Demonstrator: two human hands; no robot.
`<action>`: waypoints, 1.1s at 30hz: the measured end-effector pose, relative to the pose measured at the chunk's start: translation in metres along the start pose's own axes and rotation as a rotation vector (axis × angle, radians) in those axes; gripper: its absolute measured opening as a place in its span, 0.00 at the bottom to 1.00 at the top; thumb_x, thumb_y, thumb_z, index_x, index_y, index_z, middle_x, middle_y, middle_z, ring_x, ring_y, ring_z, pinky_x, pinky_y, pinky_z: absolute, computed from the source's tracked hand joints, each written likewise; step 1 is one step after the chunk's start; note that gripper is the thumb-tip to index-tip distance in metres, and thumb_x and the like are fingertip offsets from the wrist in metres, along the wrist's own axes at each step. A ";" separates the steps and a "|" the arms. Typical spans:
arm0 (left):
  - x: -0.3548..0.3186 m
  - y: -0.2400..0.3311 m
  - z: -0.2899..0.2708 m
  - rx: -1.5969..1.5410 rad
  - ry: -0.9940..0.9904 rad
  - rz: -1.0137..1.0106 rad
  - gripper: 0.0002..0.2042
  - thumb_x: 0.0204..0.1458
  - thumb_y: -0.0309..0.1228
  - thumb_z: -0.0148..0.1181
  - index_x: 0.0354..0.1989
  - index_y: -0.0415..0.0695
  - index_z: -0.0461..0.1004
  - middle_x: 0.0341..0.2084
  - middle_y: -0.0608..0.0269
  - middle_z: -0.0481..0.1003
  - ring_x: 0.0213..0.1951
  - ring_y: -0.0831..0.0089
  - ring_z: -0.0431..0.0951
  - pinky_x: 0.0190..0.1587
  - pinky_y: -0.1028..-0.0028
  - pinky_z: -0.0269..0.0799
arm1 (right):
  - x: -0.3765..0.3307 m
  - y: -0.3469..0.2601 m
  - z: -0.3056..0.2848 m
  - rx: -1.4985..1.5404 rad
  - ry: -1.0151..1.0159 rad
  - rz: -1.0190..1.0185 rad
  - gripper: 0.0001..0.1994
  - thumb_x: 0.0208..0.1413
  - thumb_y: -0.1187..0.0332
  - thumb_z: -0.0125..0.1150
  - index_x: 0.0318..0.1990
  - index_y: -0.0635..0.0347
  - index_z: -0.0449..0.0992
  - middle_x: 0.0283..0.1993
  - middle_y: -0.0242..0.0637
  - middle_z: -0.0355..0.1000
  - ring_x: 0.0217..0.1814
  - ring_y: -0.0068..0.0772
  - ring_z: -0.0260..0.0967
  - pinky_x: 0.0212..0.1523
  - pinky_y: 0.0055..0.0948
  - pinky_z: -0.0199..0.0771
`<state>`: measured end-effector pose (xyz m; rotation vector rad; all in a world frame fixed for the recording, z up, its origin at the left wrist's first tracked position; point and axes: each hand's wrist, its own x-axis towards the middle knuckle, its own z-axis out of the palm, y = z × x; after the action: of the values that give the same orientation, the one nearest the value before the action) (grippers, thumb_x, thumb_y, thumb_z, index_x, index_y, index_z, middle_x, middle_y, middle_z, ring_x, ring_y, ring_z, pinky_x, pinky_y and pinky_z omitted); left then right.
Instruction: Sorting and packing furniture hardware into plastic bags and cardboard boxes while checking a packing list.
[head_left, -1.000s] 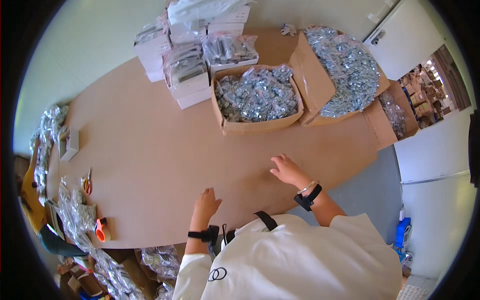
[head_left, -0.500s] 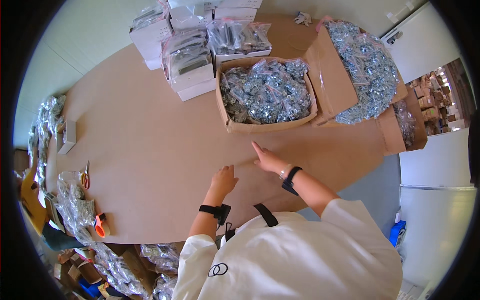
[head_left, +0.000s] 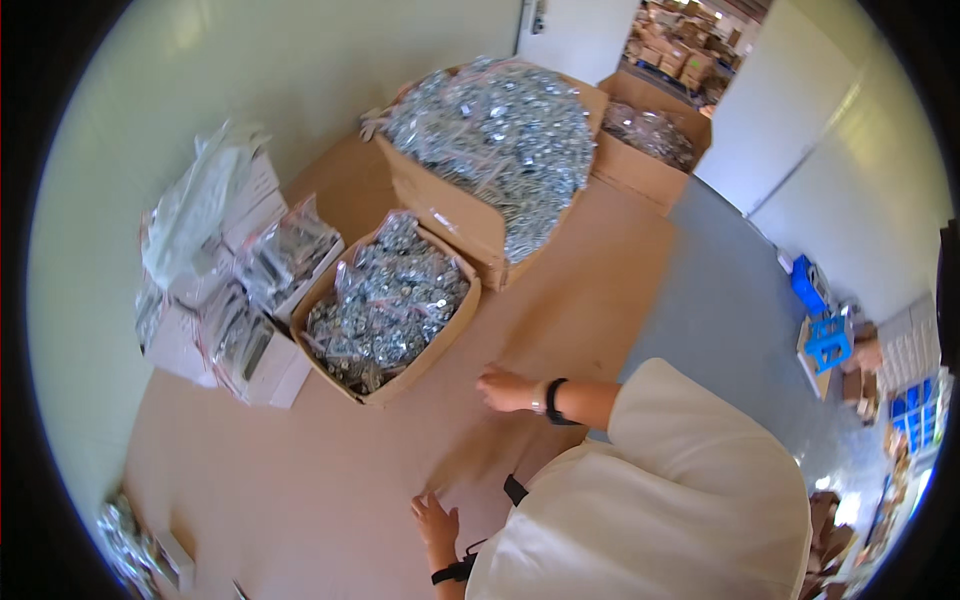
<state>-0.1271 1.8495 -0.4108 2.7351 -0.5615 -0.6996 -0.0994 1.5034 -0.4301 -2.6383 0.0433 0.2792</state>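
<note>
Above the brown tabletop [head_left: 330, 460], my left hand [head_left: 437, 525] is open and holds nothing, its thumb apart from the fingers. Further right, my right hand [head_left: 507, 388] is loosely closed, and I see nothing in it. Close by stands a cardboard box [head_left: 425, 368] full of clear bags of small silvery metal parts [head_left: 385, 300]; my right hand is apart from it. Behind it, a larger carton [head_left: 445, 215] is heaped with bagged shiny metal pieces [head_left: 500, 140], possibly screws.
White boxes [head_left: 285, 370] with bagged dark parts stand at the left by the wall. A smaller carton [head_left: 640, 175] with bags sits at the far right. More bagged parts [head_left: 125, 540] and a small white box [head_left: 175, 558] lie at lower left. Blue stool [head_left: 828, 343] on the floor.
My view has swung to the right, so the cartons appear further left and the doorway shows more fully. My right hand's pointing index finger has curled in. Scissors and orange tape have mostly left view.
</note>
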 end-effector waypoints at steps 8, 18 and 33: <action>0.022 0.044 0.035 0.331 -0.114 -0.143 0.40 0.43 0.42 0.67 0.61 0.36 0.53 0.59 0.41 0.54 0.63 0.49 0.55 0.58 0.59 0.64 | -0.201 0.125 0.005 -0.389 0.220 0.493 0.26 0.46 0.74 0.53 0.56 0.65 0.62 0.56 0.55 0.58 0.58 0.58 0.57 0.52 0.52 0.65; 0.002 0.104 0.064 0.276 -0.168 -0.242 0.33 0.45 0.49 0.61 0.53 0.36 0.65 0.47 0.43 0.71 0.51 0.49 0.72 0.52 0.57 0.68 | -0.291 0.150 -0.022 0.018 0.239 0.520 0.26 0.44 0.74 0.55 0.55 0.63 0.65 0.58 0.52 0.56 0.58 0.57 0.57 0.53 0.50 0.66; -0.069 0.309 0.235 0.356 0.275 -0.190 0.29 0.53 0.31 0.46 0.63 0.30 0.52 0.63 0.35 0.50 0.65 0.38 0.46 0.63 0.45 0.48 | -0.383 0.316 -0.052 0.152 0.099 -0.089 0.20 0.48 0.68 0.60 0.49 0.64 0.70 0.49 0.49 0.68 0.52 0.51 0.65 0.51 0.43 0.68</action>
<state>-0.3950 1.5674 -0.4769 3.1754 -0.3976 -0.2691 -0.4899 1.1926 -0.4531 -2.4929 -0.0192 0.1106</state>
